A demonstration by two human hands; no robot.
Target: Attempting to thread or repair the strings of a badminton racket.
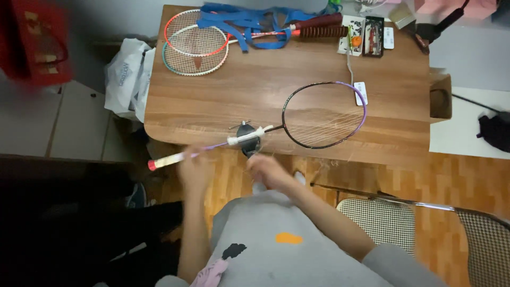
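Note:
A badminton racket with a black and purple frame [323, 115] lies on the wooden table [255, 85], its head only partly strung. Its shaft is held in a small black clamp [248, 139] at the table's near edge, wrapped in white tape there. The handle [169, 159] sticks out past the edge to the left. My left hand [192, 171] is blurred just under the handle, touching or gripping it; I cannot tell which. My right hand [271, 171] is below the clamp, fingers curled, with thin loose string near it.
Two more rackets [195, 41] lie at the table's far left with a blue strap [245, 22] over their handles. Small tool packets [366, 36] sit at the far right. A white plastic bag [127, 74] hangs left of the table. A checked chair [425, 223] stands at lower right.

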